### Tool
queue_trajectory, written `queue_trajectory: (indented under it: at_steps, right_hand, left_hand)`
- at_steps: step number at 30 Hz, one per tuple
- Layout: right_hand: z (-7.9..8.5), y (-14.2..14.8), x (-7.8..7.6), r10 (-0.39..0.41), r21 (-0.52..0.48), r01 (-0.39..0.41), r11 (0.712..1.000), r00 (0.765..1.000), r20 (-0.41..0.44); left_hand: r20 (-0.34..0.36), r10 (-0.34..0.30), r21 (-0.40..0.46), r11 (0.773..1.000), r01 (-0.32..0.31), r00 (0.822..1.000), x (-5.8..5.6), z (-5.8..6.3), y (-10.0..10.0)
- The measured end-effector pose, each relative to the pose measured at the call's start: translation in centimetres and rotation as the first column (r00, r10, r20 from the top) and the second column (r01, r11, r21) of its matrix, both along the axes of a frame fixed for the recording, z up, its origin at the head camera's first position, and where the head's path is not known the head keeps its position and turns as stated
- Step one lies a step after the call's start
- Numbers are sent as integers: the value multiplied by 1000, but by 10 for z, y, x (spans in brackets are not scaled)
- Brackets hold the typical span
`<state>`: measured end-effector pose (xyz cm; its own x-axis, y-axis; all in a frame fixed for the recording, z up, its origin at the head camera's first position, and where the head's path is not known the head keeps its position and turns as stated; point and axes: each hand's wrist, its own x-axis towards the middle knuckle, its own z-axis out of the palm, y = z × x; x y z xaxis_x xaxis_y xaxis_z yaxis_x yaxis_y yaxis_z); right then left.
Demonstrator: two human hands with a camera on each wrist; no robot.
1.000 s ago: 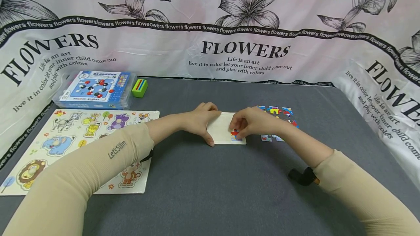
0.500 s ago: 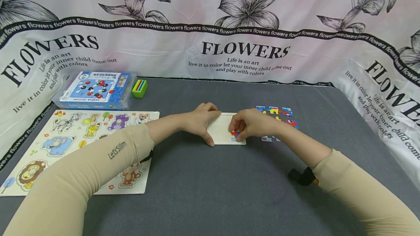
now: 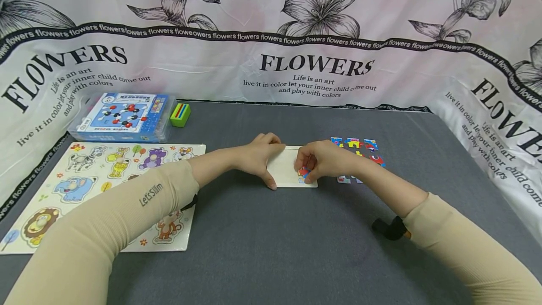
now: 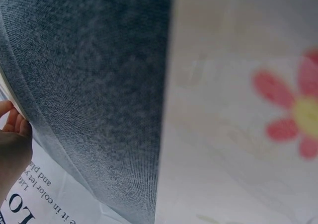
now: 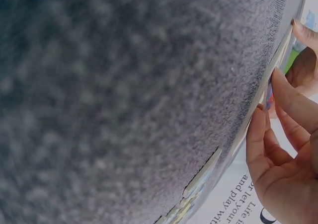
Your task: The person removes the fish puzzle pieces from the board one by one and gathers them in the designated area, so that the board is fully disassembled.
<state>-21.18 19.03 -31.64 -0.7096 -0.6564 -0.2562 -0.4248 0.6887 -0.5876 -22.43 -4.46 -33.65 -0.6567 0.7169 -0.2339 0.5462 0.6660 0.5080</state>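
Note:
In the head view a small pale rectangular puzzle board (image 3: 284, 169) lies in the middle of the grey table. My left hand (image 3: 259, 158) holds its left end, thumb at the near corner and fingers toward the far edge. At the board's right end, my right hand (image 3: 329, 160) pinches a red and blue jigsaw piece (image 3: 303, 173) against its surface; the fingers partly cover it. Several loose jigsaw pieces (image 3: 370, 144) lie beyond the right hand, some hidden behind the wrist. The right wrist view shows the right hand's fingertips (image 5: 276, 74) close to the board.
On the left lies a large animal puzzle board (image 3: 75, 188), partly under my left forearm. Behind it stand a clear box with a blue molecule-picture label (image 3: 120, 116) and a small green block (image 3: 180, 114) with coloured stripes. A flower-printed cloth (image 3: 211, 74) hangs along the back.
The right hand shifts very slightly on the jigsaw piece, and the piece looks turned a little at the board's right end. The left hand stays in place.

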Motion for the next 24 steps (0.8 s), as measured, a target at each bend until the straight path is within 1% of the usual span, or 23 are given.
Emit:
queue_trajectory:
  at_steps: [10,16,24]
  right_hand:
    - [-1,2,-2,24,-5,-24,1000,1000,-18]
    - [1,6,-4,28,-24,-28,999,1000,-4]
    - [4,10,-6,0,-44,2,999,999,43]
  left_hand:
    - [-2,2,-4,1000,-2,1000,0,0,0]
    - [4,6,0,1000,-6,1000,1,1,1]
    - [-3,5,-8,1000,-5,1000,1,1,1]
